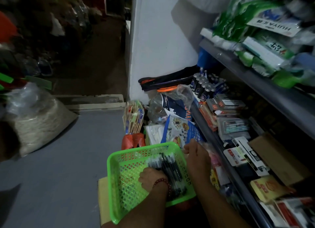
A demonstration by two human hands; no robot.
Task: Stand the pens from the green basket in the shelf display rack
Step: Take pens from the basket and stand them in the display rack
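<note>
In the lower middle of the frame, my left hand [150,176] curls its fingers onto the dark pens [172,164] lying in the green basket [114,161]. My right hand [196,155] sits at its far right rim, and I cannot tell whether it grips. This looks like the pick-up step. Next I must lift pens clear and carry them right, toward the shelf [219,142].

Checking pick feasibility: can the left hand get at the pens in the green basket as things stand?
Likely yes. The left hand touches the pens, which lie uncovered in the open green basket. The right hand sits at its far rim, off them.
</note>
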